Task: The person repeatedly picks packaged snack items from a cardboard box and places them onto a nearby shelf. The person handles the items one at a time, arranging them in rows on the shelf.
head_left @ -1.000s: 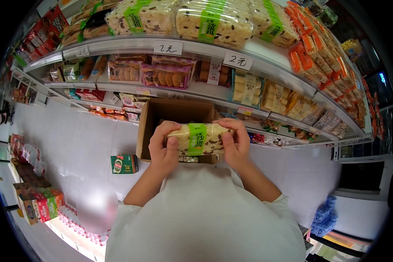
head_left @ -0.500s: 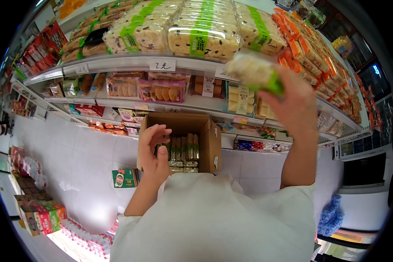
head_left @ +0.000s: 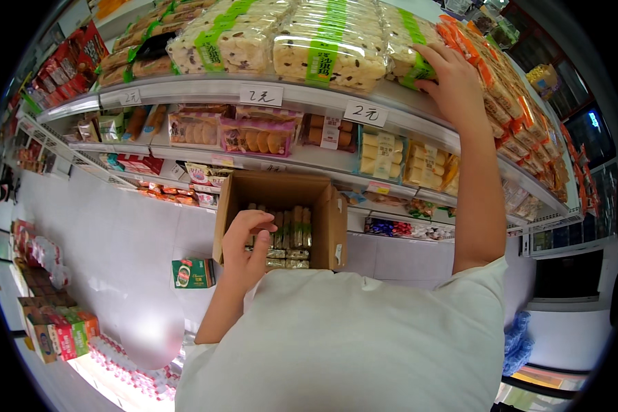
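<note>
On the top shelf at the right, my right hand (head_left: 456, 86) has its fingers bent round the front end of a clear-wrapped pastry packet (head_left: 422, 67) with a green band. That packet lies in the rightmost of the pale, dark-flecked stacks; beside it is a larger stack of similar packets (head_left: 336, 58). Over the left side of an open cardboard box (head_left: 268, 184), my left hand (head_left: 248, 240) holds nothing, thumb apart from its loosely curled fingers. Inside the box, several wrapped packets (head_left: 296, 226) stand in a row, with others lying nearer me. The left hand hides some of them.
Orange-wrapped packets (head_left: 491, 86) are piled just right of my right hand. Price cards (head_left: 366, 113) line the front shelf edge. Lower shelves carry packaged pastries (head_left: 261, 137). A small green box (head_left: 193, 273) sits on the floor left of the cardboard box.
My right hand has carried the pastry packet from above the shelf edge up and back onto the right stack. My left hand has stayed over the box, its fingers slightly lower.
</note>
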`<state>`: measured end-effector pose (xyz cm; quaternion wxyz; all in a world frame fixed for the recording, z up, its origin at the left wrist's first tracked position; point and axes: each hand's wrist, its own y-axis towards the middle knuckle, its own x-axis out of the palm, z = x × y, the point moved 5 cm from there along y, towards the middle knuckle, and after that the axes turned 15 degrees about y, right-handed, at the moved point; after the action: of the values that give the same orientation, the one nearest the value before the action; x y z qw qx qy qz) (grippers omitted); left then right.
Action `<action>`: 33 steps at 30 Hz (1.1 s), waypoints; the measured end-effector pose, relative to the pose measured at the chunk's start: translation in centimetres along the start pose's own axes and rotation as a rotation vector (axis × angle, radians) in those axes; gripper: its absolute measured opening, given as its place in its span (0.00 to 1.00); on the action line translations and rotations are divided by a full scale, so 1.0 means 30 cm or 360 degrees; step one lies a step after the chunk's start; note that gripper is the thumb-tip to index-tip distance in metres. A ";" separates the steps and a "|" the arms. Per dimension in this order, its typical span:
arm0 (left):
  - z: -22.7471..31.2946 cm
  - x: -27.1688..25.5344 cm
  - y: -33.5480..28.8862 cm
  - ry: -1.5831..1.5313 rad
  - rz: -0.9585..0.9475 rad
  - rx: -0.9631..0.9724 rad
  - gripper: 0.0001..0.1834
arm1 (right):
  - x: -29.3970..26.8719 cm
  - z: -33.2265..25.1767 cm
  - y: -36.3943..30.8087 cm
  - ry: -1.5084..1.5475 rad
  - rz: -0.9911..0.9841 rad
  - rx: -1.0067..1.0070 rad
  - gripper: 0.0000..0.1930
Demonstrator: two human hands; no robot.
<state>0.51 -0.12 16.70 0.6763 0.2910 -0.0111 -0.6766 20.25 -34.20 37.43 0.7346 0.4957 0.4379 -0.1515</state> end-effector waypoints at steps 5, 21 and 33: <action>-0.061 0.005 -0.009 -0.0057 -0.0068 -0.0241 0.09 | 0.033 0.050 0.020 0.0456 -0.0234 0.0254 0.31; -0.372 0.167 0.069 0.0948 -0.0983 -0.0348 0.14 | -0.043 -0.141 -0.083 0.0378 0.0241 0.0357 0.29; -0.840 0.808 -0.213 0.1519 -0.2447 -0.0113 0.29 | 0.431 -0.676 -0.928 0.2094 -0.0555 0.0939 0.09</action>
<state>7.04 -12.38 -16.01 -0.0210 0.4467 0.4888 -0.7490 -0.65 -26.88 8.03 0.1219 0.5841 0.8010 -0.0491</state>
